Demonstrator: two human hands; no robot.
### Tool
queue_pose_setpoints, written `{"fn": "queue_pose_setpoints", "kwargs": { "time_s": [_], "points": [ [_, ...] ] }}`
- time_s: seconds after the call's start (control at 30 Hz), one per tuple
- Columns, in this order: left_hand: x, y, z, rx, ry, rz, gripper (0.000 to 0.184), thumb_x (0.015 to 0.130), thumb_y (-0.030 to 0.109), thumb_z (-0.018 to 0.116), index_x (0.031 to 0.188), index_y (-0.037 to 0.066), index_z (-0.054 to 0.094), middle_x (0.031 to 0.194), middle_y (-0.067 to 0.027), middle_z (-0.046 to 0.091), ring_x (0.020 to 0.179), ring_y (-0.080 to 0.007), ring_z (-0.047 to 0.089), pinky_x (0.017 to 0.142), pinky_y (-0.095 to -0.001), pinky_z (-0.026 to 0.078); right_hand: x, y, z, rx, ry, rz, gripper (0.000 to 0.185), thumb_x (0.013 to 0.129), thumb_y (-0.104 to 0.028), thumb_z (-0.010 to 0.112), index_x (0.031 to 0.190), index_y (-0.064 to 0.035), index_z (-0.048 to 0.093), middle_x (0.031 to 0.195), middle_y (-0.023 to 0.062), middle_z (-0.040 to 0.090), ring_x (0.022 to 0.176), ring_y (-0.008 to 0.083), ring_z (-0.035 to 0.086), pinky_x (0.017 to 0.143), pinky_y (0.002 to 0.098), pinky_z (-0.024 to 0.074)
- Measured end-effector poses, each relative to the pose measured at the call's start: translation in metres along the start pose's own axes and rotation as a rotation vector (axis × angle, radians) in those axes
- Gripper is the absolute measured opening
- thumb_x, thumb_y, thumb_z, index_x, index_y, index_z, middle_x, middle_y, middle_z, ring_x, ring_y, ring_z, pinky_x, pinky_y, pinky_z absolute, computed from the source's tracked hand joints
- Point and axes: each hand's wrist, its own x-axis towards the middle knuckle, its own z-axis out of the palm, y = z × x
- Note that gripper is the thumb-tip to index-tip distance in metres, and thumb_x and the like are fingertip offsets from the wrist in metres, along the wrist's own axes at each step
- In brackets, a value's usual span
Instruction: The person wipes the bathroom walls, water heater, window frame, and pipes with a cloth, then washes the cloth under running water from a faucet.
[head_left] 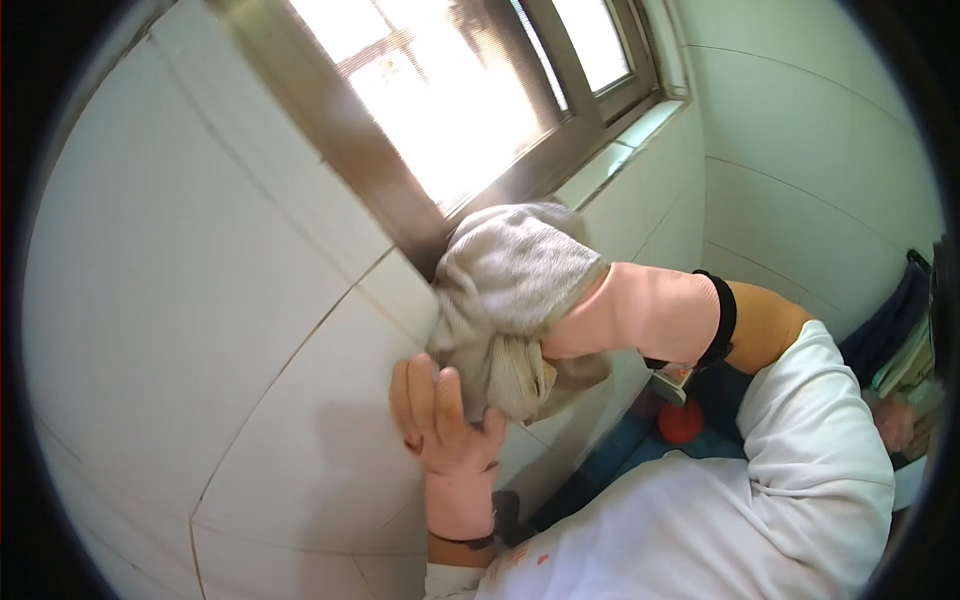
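A grey-beige cloth [520, 265] is bunched against the lower corner of the window frame and hangs down over the tiles. My right hand [585, 320] reaches into its folds and holds it. The cloth hides most of that hand's fingers. Below and to the left, my left hand [442, 425] rests on the white tiled wall [290, 420]. Its fingers point up and are slightly apart, with the fingertips and thumb close beside the cloth's lower edge. Whether they touch the cloth I cannot tell.
A brown-framed window [560, 140] with bright glass stands above, and its tiled sill [625, 145] runs to the right corner. Low on the right are a red round object [681, 422] and a blue surface [620, 455]. Dark cloths [893, 315] hang at the far right.
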Motion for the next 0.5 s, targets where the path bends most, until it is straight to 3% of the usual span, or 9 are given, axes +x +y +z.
{"fn": "queue_pose_setpoints", "kwargs": {
  "time_s": [0.13, 0.17, 0.23, 0.33, 0.37, 0.47, 0.5],
  "points": [
    [0.009, 0.005, -0.003, 0.058, -0.097, -0.025, 0.056, 0.092, 0.043, 0.047, 0.122, -0.003, 0.048, 0.127, -0.027, 0.05, 0.116, -0.0485, 0.048, 0.096, -0.0559, 0.04, -0.008, 0.014, 0.012, 0.251, -0.064, 0.099, 0.023, 0.075, -0.01, 0.068, 0.097, -0.0048, 0.063, 0.097, 0.0104, 0.062, 0.093, 0.022, 0.06, 0.084, 0.0319, 0.0506],
    [0.011, 0.01, -0.007, 0.102, -0.127, -0.022, 0.054, 0.093, 0.041, 0.048, 0.124, -0.004, 0.046, 0.128, -0.0277, 0.048, 0.116, -0.0485, 0.047, 0.096, -0.0566, 0.039, -0.018, 0.018, 0.023, 0.799, 0.026, 0.301, 0.015, 0.079, -0.007, 0.066, 0.093, -0.0037, 0.065, 0.097, 0.0099, 0.063, 0.092, 0.0187, 0.061, 0.081, 0.0284, 0.0512],
    [0.008, 0.01, -0.002, 0.159, -0.102, -0.027, 0.053, 0.094, 0.038, 0.048, 0.126, -0.004, 0.045, 0.13, -0.0279, 0.047, 0.118, -0.0483, 0.046, 0.097, -0.0563, 0.038, -0.03, 0.033, 0.04, 0.758, 0.108, 0.234, 0.017, 0.08, -0.007, 0.067, 0.096, -0.0038, 0.064, 0.1, 0.0096, 0.063, 0.092, 0.0177, 0.061, 0.081, 0.028, 0.0513],
    [0.008, 0.009, 0.001, 0.24, -0.086, -0.021, 0.052, 0.095, 0.036, 0.049, 0.129, -0.003, 0.044, 0.132, -0.0281, 0.045, 0.12, -0.0481, 0.044, 0.097, -0.0559, 0.037, -0.058, 0.071, 0.071, 0.713, 0.096, 0.197, 0.029, 0.081, -0.014, 0.061, 0.11, -0.0084, 0.061, 0.112, 0.0078, 0.06, 0.104, 0.0215, 0.057, 0.093, 0.0293, 0.0459],
    [0.009, 0.009, 0.003, 0.261, -0.08, -0.019, 0.052, 0.095, 0.035, 0.05, 0.131, -0.003, 0.043, 0.133, -0.0281, 0.044, 0.121, -0.0481, 0.043, 0.097, -0.0558, 0.037, -0.057, 0.078, 0.04, 0.451, 0.077, 0.091, 0.032, 0.08, -0.014, 0.062, 0.111, -0.009, 0.061, 0.114, 0.0075, 0.059, 0.105, 0.022, 0.057, 0.094, 0.0302, 0.0456],
    [0.008, 0.011, 0.007, 0.335, -0.116, -0.049, 0.054, 0.095, 0.035, 0.051, 0.134, -0.002, 0.041, 0.134, -0.0286, 0.043, 0.12, -0.0474, 0.043, 0.097, -0.0559, 0.037, -0.1, 0.114, 0.031, 0.67, 0.145, 0.211, 0.043, 0.075, -0.015, 0.067, 0.117, -0.0122, 0.059, 0.12, 0.007, 0.057, 0.112, 0.0242, 0.054, 0.1, 0.0359, 0.0425],
    [0.007, 0.01, 0.008, 0.342, -0.11, -0.037, 0.055, 0.095, 0.036, 0.051, 0.134, -0.001, 0.04, 0.135, -0.0286, 0.042, 0.12, -0.0472, 0.043, 0.097, -0.0558, 0.037, -0.113, 0.139, 0.024, 0.362, 0.092, 0.172, 0.045, 0.075, -0.014, 0.066, 0.119, -0.0127, 0.057, 0.123, 0.0062, 0.056, 0.112, 0.0238, 0.054, 0.101, 0.0361, 0.0422]
  ]
}}
